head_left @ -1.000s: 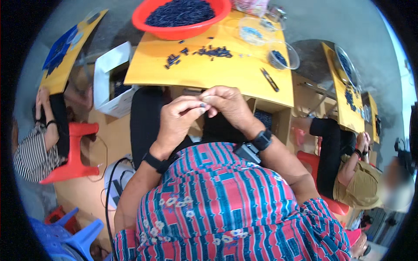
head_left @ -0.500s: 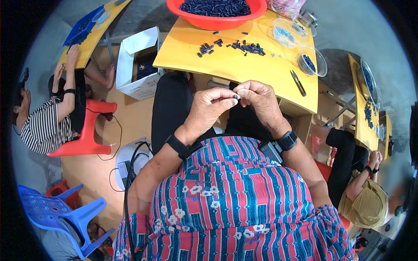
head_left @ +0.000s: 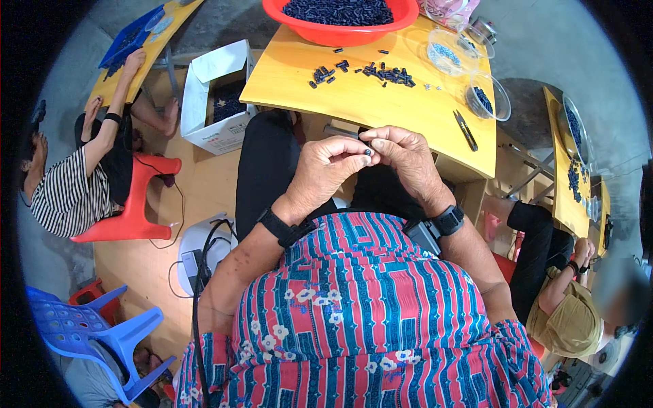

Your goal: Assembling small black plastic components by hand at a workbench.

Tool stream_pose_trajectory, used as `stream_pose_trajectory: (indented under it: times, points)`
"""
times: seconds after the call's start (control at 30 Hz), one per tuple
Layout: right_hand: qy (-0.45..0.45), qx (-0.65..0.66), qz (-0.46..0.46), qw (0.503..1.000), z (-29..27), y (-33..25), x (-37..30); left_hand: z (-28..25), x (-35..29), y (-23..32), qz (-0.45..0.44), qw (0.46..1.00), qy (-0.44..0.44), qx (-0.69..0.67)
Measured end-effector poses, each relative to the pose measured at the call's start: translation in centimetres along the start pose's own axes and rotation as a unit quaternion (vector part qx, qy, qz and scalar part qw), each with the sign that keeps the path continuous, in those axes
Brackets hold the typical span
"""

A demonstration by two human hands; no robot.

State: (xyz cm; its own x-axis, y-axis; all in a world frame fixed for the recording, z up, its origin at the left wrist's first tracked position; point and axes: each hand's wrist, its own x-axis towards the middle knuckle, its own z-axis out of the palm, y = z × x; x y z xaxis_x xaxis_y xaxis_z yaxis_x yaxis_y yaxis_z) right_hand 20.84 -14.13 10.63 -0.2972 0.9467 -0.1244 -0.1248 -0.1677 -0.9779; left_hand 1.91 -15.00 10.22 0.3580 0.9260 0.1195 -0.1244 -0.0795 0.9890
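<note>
My left hand (head_left: pixel 325 168) pinches a small dark cylindrical piece (head_left: pixel 368 152) between thumb and finger, just above my lap. Right up against it is my right hand (head_left: pixel 409 159), its thumb and fingers closed together at the piece. Whatever the right fingertips hold is too small and too covered to make out. Beyond my hands, loose dark pieces of a similar kind (head_left: pixel 388 74) lie scattered on the yellow table (head_left: pixel 292 92). A pair of small dark snips (head_left: pixel 466 130) rests near the table's right edge.
A red basin (head_left: pixel 340 32) heaped with dark pieces stands at the far edge. Clear plastic tubs (head_left: pixel 504 102) hold small parts at the right. On the floor are a white carton (head_left: pixel 231 139) and a blue chair (head_left: pixel 122 333). People sit working at tables on both sides.
My hands stay almost in place, with only a slight shift at the fingertips. At the left, the co-worker's arm has reached farther toward the blue tray.
</note>
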Motion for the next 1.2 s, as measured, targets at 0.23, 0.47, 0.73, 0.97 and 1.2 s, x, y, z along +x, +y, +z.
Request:
stream_pose_trajectory:
  times: [0.23, 0.47, 0.73, 0.97, 1.2]
  points:
    - [-0.011, -0.041, 0.006, 0.999, 0.1, -0.9, -0.2, 0.0, 0.0, -0.2, 0.002, 0.999, 0.006, 0.033]
    - [0.008, 0.000, -0.006, 1.000, -0.2, 0.1, -0.4, 0.3, -0.4, 0.0, -0.037, 0.998, -0.002, 0.042]
    - [-0.010, -0.017, -0.046, 0.999, 0.1, 0.5, -0.5, 0.2, -0.7, -1.4, -0.041, 0.999, -0.008, 0.017]
    - [-0.010, -0.016, -0.040, 0.999, 0.3, 0.4, -0.6, 0.0, -0.9, -1.4, -0.051, 0.998, -0.016, 0.015]
    - [-0.011, -0.023, -0.044, 0.999, 0.4, 0.5, -0.7, 0.0, -1.1, -1.0, -0.058, 0.998, -0.021, 0.000]
